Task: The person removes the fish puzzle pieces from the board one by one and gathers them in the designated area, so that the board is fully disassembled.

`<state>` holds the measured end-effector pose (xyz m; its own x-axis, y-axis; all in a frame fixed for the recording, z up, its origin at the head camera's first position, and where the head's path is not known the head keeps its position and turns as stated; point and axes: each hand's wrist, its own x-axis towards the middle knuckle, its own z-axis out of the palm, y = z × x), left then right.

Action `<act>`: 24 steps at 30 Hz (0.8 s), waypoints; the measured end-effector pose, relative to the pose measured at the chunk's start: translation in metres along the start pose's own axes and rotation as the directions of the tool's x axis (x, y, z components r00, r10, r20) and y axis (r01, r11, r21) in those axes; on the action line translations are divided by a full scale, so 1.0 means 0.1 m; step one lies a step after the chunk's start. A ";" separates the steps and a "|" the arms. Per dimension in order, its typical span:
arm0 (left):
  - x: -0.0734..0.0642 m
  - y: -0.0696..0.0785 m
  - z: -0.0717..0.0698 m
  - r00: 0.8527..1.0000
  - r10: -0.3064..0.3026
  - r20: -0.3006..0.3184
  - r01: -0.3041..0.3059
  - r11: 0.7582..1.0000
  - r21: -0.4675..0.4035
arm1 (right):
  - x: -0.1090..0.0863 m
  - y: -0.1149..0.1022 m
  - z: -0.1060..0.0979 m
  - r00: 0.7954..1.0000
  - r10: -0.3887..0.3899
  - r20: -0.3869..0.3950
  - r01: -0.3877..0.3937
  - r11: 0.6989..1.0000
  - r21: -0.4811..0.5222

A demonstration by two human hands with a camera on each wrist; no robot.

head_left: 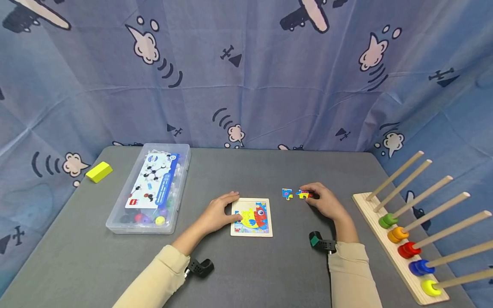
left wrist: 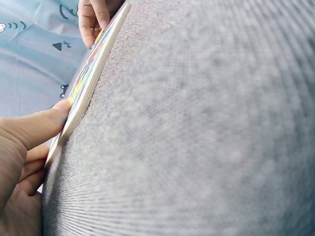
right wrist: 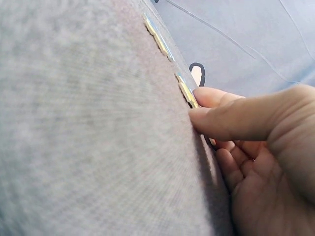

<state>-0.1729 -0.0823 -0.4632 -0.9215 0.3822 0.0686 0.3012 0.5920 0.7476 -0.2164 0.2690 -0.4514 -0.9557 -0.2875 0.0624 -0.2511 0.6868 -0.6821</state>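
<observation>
A square wooden jigsaw puzzle board (head_left: 251, 235) with a colourful fish picture lies flat on the table. My left hand (head_left: 219, 212) holds it by its left edge, the thumb on top of the picture side; in the left wrist view the thumb (left wrist: 42, 125) presses on the rim. Over to the right, my right hand (head_left: 326, 202) pinches a yellow-and-blue puzzle piece (head_left: 303, 194) between thumb and forefinger, partly covering it. That piece (right wrist: 185, 92) is at the tabletop in the right wrist view. Just left of it lies a second, blue puzzle piece (head_left: 286, 193), untouched.
A clear plastic case (head_left: 178, 205) with a molecule-picture label and coloured balls stands on the left. Beyond it is a yellow block (head_left: 99, 172). Along the right side stands a wooden peg rack (head_left: 400, 252) with coloured rings. A patterned blue curtain (head_left: 262, 85) hangs behind the table.
</observation>
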 end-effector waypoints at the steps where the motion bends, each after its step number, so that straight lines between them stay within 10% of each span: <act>1: 0.00 0.00 0.00 1.000 0.000 0.000 0.000 1.000 0.000 | 0.00 0.00 0.00 1.000 0.001 0.004 -0.001 1.000 0.003; 14: 0.01 -0.01 0.01 1.000 0.006 0.001 -0.006 1.000 0.028 | -0.01 -0.04 -0.02 0.998 0.032 -0.053 -0.027 0.995 0.092; 24: 0.02 -0.04 0.00 1.000 0.018 -0.003 -0.018 0.999 0.037 | 0.11 -0.47 0.19 0.999 -0.012 0.048 0.006 0.990 0.140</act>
<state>-0.1756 -0.0843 -0.4665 -0.9165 0.3912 0.0840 0.3267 0.6104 0.7215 -0.2125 0.2205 -0.4327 -0.9441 -0.3278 0.0356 -0.2325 0.5852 -0.7769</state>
